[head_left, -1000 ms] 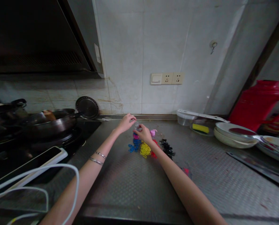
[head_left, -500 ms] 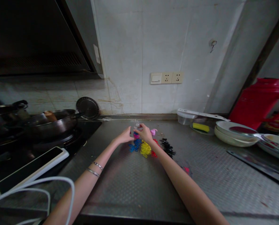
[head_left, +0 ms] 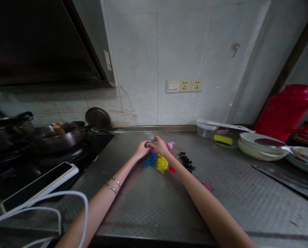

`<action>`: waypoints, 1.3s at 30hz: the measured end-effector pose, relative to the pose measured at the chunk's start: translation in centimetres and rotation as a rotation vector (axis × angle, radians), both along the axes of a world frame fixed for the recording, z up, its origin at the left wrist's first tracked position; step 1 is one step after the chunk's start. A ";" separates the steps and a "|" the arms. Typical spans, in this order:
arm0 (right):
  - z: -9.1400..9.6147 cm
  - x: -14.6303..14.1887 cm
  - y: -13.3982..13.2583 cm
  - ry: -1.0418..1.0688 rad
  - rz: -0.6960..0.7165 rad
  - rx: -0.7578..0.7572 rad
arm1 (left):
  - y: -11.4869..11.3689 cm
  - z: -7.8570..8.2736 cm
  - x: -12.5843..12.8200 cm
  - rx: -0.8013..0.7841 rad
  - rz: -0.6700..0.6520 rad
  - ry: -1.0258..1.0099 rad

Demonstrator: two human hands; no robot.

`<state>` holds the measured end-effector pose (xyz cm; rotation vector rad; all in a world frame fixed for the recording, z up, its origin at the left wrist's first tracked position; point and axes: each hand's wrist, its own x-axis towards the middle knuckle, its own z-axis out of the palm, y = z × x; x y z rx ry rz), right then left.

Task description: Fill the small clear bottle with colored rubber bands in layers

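My left hand (head_left: 142,148) and my right hand (head_left: 160,146) meet at the far middle of the counter. Between them is a small clear plastic piece (head_left: 151,137), pinched by the fingers of both; whether it is a box or a bag I cannot tell. Below the fingers shows a bit of magenta (head_left: 151,150). Nearer to me lie piles of small loops, like rubber bands: blue (head_left: 150,160), yellow (head_left: 162,164), red (head_left: 171,169), partly behind my right forearm, and black (head_left: 187,162). A pink item (head_left: 170,145) lies just right of my right hand.
At left are a stove with a pan (head_left: 63,139), a white device (head_left: 40,187) and white cables (head_left: 85,206). To the right stand a plastic tub (head_left: 207,130), a yellow sponge (head_left: 222,140), bowls (head_left: 259,153), a knife (head_left: 283,182) and a red thermos (head_left: 285,113).
My left hand has moved right and its fingers have closed in on the clear plastic piece. My right hand stays nearly in place. The view has shifted slightly.
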<state>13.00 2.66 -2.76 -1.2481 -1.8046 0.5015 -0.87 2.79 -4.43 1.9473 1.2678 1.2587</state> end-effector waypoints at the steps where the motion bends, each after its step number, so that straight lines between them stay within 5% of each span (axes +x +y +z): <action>1: 0.3 0.2 0.1 0.007 0.044 -0.036 | 0.0 0.1 -0.1 -0.006 -0.016 -0.021; 6: 2.7 2.4 0.3 -0.002 0.270 -0.272 | -0.5 1.1 -1.2 -0.029 -0.029 -0.145; 10: 3.4 3.8 0.5 -0.253 0.319 -0.274 | -0.8 1.4 -1.8 -0.055 0.023 -0.172; 17: 1.5 3.0 0.5 -0.522 0.309 -0.164 | -1.3 1.0 -2.1 -0.083 0.008 -0.076; 24: 0.2 2.2 0.4 -0.485 0.413 -0.128 | -1.7 1.4 -2.0 -0.125 0.024 -0.092; 39: -0.2 1.7 0.7 -0.546 0.362 -0.127 | -2.1 2.0 -2.1 -0.131 0.045 -0.101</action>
